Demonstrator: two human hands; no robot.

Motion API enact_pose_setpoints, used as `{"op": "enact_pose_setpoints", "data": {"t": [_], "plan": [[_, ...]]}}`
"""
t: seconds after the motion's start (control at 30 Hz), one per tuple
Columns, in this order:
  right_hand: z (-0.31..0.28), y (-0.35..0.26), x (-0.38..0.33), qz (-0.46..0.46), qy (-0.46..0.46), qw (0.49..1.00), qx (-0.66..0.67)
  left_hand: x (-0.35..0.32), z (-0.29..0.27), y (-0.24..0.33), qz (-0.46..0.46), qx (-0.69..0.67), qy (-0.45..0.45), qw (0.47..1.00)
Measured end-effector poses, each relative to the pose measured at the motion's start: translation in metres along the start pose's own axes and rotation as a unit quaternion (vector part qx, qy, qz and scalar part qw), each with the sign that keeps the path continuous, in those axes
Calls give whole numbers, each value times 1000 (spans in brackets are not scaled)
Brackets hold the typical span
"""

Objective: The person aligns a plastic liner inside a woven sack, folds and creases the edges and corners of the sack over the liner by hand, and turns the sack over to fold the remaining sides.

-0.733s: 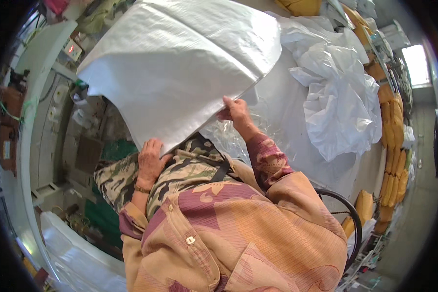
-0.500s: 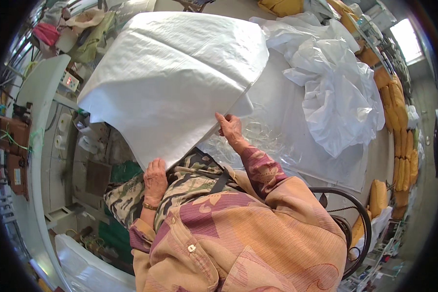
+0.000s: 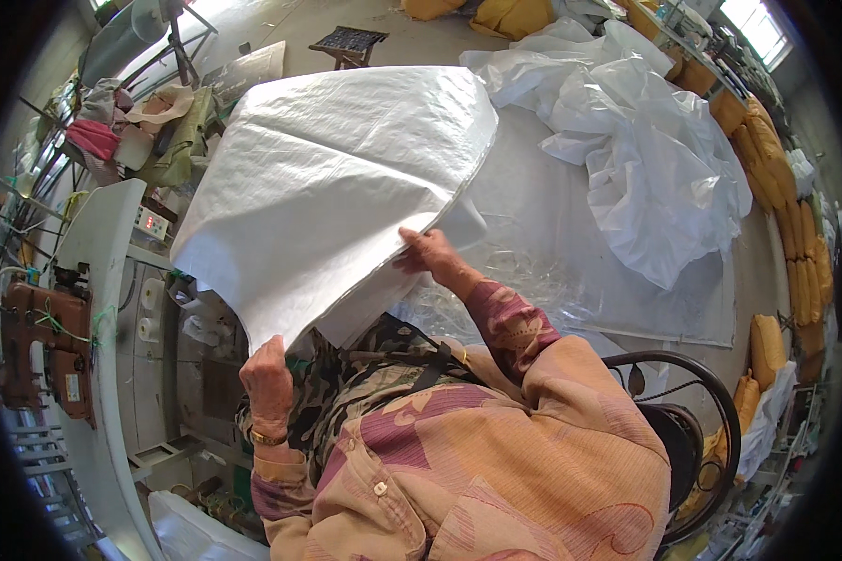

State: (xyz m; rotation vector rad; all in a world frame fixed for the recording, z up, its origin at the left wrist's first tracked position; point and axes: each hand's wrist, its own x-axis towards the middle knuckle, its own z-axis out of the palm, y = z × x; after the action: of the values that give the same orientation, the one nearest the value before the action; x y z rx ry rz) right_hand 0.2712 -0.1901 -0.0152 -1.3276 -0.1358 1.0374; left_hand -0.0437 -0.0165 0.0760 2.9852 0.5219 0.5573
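Note:
A large white woven plastic sheet [image 3: 337, 168], perhaps a sack, stretches out in front of me over my lap. My left hand [image 3: 268, 379] is closed on its near left corner, lifted beside my knee. On the sheet's right edge, my right hand [image 3: 430, 256] pinches the material, thumb on top and the other fingers partly hidden beneath. Between the two hands the edge runs taut, and a second layer or fold [image 3: 355, 313] hangs under it. The far end of the sheet spreads away from me.
To my left stands a pale work table [image 3: 112, 374] with a brown sewing-machine-like device [image 3: 42, 346] and a small control box [image 3: 150, 222]. Crumpled white sheeting [image 3: 646, 178] lies on the floor at right. Yellow bundles [image 3: 762, 159] line the right side. A black chair frame [image 3: 720, 402] curves behind me.
My left hand has moved left and lifted its corner off my leg. My right hand has shifted slightly left along with the sheet. The view has also shifted.

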Motion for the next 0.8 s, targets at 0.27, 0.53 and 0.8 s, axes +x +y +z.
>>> {"op": "enact_pose_setpoints", "data": {"t": [0.27,0.53,0.8], "plan": [[-55,-15,74,-145,213,949,179,-2,-17,14,3,-32,-18,999],[-58,-122,125,-386,320,847,-176,12,-39,35,17,-53,-40,998],[-20,-242,138,-352,303,869,-172,75,-49,55,28,-61,7,998]]}}
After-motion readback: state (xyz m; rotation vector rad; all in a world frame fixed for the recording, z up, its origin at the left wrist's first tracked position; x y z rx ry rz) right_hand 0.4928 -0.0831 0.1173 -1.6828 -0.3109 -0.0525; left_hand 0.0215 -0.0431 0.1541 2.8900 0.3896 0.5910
